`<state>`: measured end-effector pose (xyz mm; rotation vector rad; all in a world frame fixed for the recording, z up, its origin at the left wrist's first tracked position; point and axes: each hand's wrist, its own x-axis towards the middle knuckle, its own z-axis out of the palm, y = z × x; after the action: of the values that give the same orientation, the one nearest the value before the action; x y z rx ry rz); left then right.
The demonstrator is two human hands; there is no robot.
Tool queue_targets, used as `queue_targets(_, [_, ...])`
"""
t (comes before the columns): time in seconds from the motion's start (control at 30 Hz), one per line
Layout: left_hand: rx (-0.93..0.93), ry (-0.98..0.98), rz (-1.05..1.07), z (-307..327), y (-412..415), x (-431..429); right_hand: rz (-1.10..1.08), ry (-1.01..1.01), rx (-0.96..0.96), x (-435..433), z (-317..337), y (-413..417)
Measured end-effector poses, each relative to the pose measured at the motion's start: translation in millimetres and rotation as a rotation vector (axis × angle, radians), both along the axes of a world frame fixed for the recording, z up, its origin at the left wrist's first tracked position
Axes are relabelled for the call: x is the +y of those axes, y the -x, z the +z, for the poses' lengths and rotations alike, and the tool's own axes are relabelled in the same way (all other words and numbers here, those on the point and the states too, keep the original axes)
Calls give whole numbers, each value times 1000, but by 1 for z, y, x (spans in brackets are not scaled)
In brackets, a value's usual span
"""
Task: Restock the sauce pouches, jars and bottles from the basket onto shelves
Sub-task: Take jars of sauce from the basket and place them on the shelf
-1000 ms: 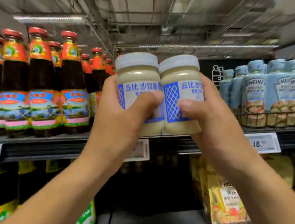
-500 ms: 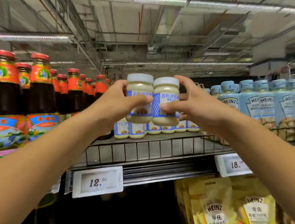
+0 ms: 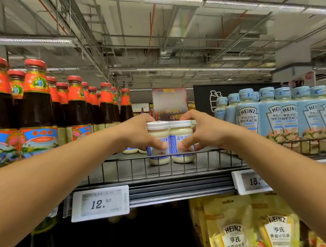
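The grey metal shelf (image 3: 183,188), fronted by a thin wire rail, carries glossy, dark, red-capped sauce bottles (image 3: 36,110) at 9 o'clock of your jars and matte pale-blue Heinz bottles (image 3: 270,115) at 3 o'clock. Half a second ago you held both jars in the air above the rail; now the left jar (image 3: 157,132) and right jar (image 3: 180,130), round, clear, cream-filled and flat-lidded, sit on the deck behind it, touching. Your left hand (image 3: 137,134) grasps the left one and your right hand (image 3: 203,131) the right, thumbs on the blue-and-white labels.
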<state>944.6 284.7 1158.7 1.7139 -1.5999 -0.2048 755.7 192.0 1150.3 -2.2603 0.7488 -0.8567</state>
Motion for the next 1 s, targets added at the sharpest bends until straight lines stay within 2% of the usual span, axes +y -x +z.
queue_targets(0.1, [-76, -1, 30, -3, 0, -6, -4, 15, 37, -2, 0, 2])
queue_targets(0.27, [-503, 75, 78, 1, 0, -1, -56, 244, 76, -3, 2, 6])
queue_targets(0.37, [-666, 119, 94, 2, -2, -3, -120, 376, 107, -8, 8, 10])
queue_targets(0.53, [-770, 131, 101, 3, -7, -23, -193, 498, 242, -25, 16, -1])
queue_targets(0.8, [-998, -20, 194, 18, -10, -71, -267, 670, 560, -60, 30, -30])
queue_targets(1.0, [-1093, -87, 215, 17, -16, -100, -297, 781, 768, -80, 39, -55])
